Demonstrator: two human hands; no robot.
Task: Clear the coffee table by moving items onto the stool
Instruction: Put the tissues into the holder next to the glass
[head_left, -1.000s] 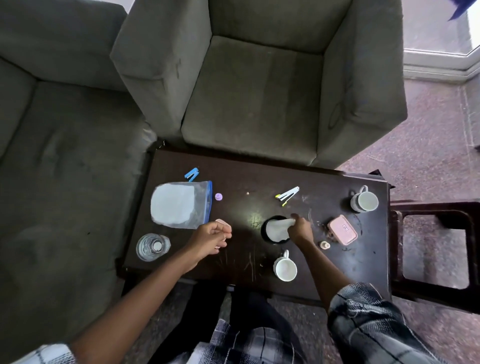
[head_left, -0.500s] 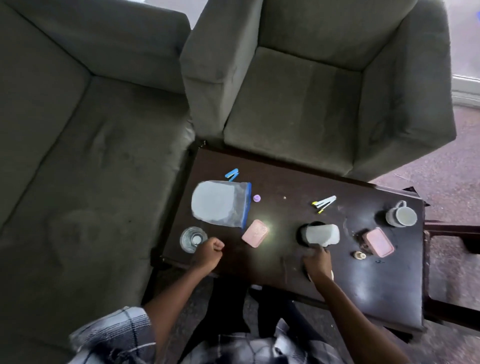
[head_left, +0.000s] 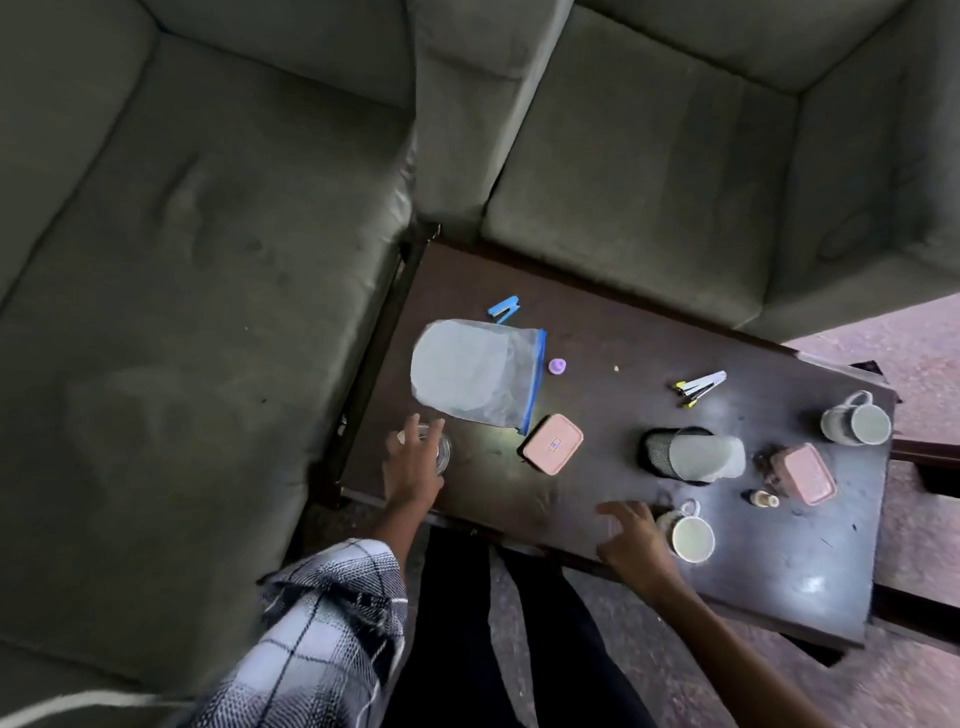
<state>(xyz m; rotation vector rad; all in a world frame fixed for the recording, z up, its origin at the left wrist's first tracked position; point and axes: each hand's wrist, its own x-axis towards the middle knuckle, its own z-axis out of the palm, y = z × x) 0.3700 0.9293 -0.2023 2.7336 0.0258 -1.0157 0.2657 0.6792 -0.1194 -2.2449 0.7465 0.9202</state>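
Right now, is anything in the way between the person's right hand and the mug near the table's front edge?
Nothing visible does. The right hand is open right beside the mug, with no object between them. Farther right, a small bottle and a pink box sit on the table toward the stool.

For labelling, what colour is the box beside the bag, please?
The box is pink, seen in the head view.

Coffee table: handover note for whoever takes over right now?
Left hand: open, fingers spread over the glass, not visibly gripping.
Right hand: open, beside the near mug.
Also on the coffee table: zip bag, pink box, second pink box, far mug, mesh cup, stapler.
Done: nothing seen on the stool, mostly out of frame.
Left: move everything.
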